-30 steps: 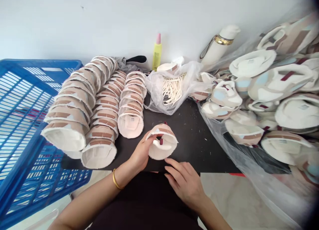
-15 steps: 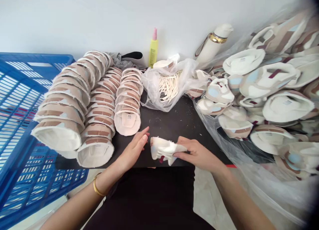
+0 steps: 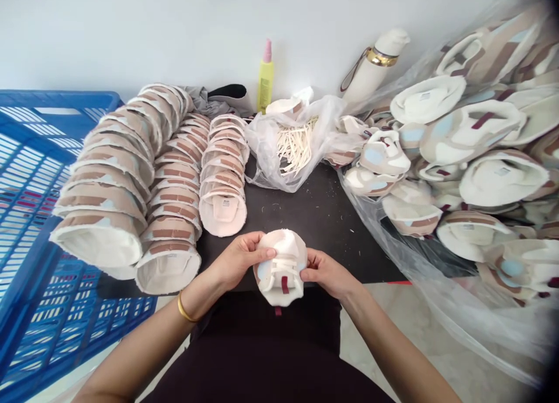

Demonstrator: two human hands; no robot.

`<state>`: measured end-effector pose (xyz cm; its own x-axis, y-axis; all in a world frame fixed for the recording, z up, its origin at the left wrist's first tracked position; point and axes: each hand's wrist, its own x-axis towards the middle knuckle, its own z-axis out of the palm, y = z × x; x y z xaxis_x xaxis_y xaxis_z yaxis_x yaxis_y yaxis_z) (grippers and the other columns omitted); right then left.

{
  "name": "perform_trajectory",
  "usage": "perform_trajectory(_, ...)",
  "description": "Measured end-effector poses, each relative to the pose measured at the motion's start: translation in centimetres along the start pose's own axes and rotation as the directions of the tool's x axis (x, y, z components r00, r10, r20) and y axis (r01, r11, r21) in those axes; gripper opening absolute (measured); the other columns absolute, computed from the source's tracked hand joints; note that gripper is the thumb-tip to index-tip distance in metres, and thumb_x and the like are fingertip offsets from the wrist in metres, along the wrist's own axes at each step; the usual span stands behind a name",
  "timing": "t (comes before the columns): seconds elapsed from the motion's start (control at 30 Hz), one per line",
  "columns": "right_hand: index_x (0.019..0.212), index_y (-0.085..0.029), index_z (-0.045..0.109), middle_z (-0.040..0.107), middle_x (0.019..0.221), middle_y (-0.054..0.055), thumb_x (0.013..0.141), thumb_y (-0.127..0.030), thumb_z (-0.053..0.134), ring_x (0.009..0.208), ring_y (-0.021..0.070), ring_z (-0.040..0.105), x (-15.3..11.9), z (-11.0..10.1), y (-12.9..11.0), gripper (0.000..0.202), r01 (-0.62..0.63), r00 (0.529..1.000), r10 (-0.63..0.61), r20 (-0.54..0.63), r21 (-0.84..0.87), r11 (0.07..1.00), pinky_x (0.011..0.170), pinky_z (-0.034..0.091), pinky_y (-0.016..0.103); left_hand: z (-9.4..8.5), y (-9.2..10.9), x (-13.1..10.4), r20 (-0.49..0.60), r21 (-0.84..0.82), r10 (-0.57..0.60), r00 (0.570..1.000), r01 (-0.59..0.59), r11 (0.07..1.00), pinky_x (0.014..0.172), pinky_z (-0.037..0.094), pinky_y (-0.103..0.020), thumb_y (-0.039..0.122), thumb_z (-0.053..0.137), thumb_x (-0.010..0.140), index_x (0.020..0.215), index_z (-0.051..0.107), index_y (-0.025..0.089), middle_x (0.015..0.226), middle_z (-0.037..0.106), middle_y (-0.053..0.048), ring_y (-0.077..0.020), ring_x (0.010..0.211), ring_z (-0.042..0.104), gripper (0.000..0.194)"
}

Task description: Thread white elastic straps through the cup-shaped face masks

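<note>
Between my two hands, at the front edge of the dark table, is a small shoe upper in white and beige with pale blue patches and a dark red tab. Its toe points away from me. My left hand pinches its left side, thumb on top. On the opposite side, the thumb and fingers of my right hand grip the edge. Left of my hands lie nested rows of similar shoe uppers, their open undersides facing me.
A blue plastic crate stands at the left. Behind my hands is a clear bag of cream laces. A yellow bottle and a white flask stand by the wall. At right, a plastic bag holds many loose uppers.
My left hand has closed on the shoe upper, which only my right hand held before. The upper has turned from its side to show its laced top.
</note>
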<state>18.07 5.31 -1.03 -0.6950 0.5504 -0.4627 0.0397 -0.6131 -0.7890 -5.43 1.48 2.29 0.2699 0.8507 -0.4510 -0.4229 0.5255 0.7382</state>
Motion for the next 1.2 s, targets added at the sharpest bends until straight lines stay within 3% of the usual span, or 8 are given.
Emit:
perform_trajectory(0.2, 0.108, -0.017, 0.065, 0.062, 0.069, -0.004, 0.06, -0.05, 0.09, 0.055, 0.0073, 0.051, 0.9, 0.4, 0.0, 0.063, -0.02, 0.994, 0.011, 0.11, 0.078, 0.997, 0.051, 0.039, 0.016, -0.4, -1.2, -0.2, -0.058, -0.117, 0.033, 0.998, -0.04, 0.992, 0.059, 0.046, -0.019, 0.04, 0.085, 0.069, 0.089, 0.061, 0.014, 0.075, 0.064, 0.001, -0.0086, 0.061, 0.057, 0.041)
perform_trajectory(0.3, 0.117, -0.019, 0.062, 0.066, 0.074, -0.003, 0.061, -0.049, 0.089, 0.061, 0.0105, 0.057, 0.9, 1.4, -0.9, 0.069, -0.035, 0.98, 0.042, 0.194, -0.04, 0.999, 0.058, 0.045, 0.02, -0.9, -0.6, -1.4, -0.126, 0.08, 0.163, 0.979, -0.153, 0.985, 0.054, 0.043, -0.017, 0.042, 0.078, 0.077, 0.087, 0.06, 0.015, 0.07, 0.062, 0.003, -0.0081, 0.057, 0.054, 0.034)
perform_trajectory(0.37, 0.106, -0.018, 0.067, 0.069, 0.081, 0.001, 0.073, -0.044, 0.083, 0.073, 0.0154, 0.064, 0.8, 2.4, -2.2, 0.045, 0.066, 0.972, -0.001, 0.234, -0.272, 0.96, 0.07, 0.051, 0.026, -1.1, 1.2, -3.1, -0.013, 0.33, 0.263, 0.965, -0.244, 0.912, 0.059, 0.048, -0.02, 0.038, 0.073, 0.082, 0.087, 0.063, 0.015, 0.071, 0.064, 0.002, -0.0096, 0.059, 0.058, 0.025)
perform_trajectory(0.47, 0.095, -0.019, 0.069, 0.071, 0.098, 0.006, 0.092, -0.025, 0.063, 0.086, 0.0157, 0.067, 1.3, 3.9, -4.9, 0.009, 0.438, 0.899, -0.302, 0.317, -0.668, 0.602, 0.076, 0.051, 0.024, -1.3, 4.3, -6.8, 0.284, 0.696, 0.474, 0.834, -0.519, 0.496, 0.105, 0.045, -0.041, 0.016, 0.065, 0.085, 0.09, 0.068, 0.019, 0.086, 0.073, -0.001, -0.0163, 0.089, 0.067, 0.006)
perform_trajectory(0.57, 0.107, -0.022, 0.068, 0.07, 0.111, 0.007, 0.095, -0.008, 0.047, 0.093, 0.0134, 0.068, 3.6, 5.3, -7.0, 0.028, 0.624, 0.675, -0.533, 0.51, -0.78, 0.045, 0.078, 0.051, 0.021, -1.9, 5.5, -9.9, 0.395, 0.845, 0.611, 0.686, -0.532, 0.052, 0.122, 0.021, -0.055, -0.003, 0.052, 0.082, 0.104, 0.066, 0.022, 0.111, 0.073, -0.003, -0.0216, 0.125, 0.055, 0.035)
perform_trajectory(0.73, 0.107, -0.021, 0.069, 0.072, 0.111, 0.006, 0.098, -0.009, 0.04, 0.087, 0.0133, 0.069, 9.8, 5.9, -7.1, 0.033, 0.592, 0.467, -0.563, 0.682, -0.714, -0.374, 0.072, 0.053, 0.022, -3.8, 2.8, -10.1, 0.212, 0.944, 0.774, 0.597, -0.331, -0.004, 0.108, 0.047, -0.043, -0.005, 0.043, 0.084, 0.108, 0.063, 0.019, 0.128, 0.065, -0.01, -0.0233, 0.133, 0.048, 0.039)
perform_trajectory(0.93, 0.115, -0.027, 0.073, 0.071, 0.12, 0.008, 0.102, -0.018, 0.037, 0.092, 0.0201, 0.069, 14.7, 4.7, -5.8, 0.038, 0.369, 0.628, -0.519, 0.579, -0.81, -0.456, 0.081, 0.056, 0.034, -4.7, -0.8, -6.5, 0.103, 0.978, 0.75, 0.653, -0.204, 0.043, 0.107, 0.051, -0.042, 0.004, 0.046, 0.087, 0.117, 0.063, 0.022, 0.134, 0.062, -0.009, -0.0236, 0.13, 0.053, 0.039)
perform_trajectory(1.2, 0.133, -0.023, 0.061, 0.066, 0.128, 0.01, 0.094, -0.007, 0.036, 0.103, 0.0235, 0.069, 14.0, 5.7, -3.9, 0.049, 0.338, 0.65, -0.522, 0.552, -0.826, -0.452, 0.079, 0.061, 0.033, -5.8, -4.8, -2.3, 0.036, 0.999, 0.788, 0.615, -0.032, -0.02, 0.097, 0.057, -0.047, 0.009, 0.05, 0.084, 0.14, 0.044, 0.011, 0.132, 0.063, -0.019, -0.0314, 0.122, 0.061, 0.056)
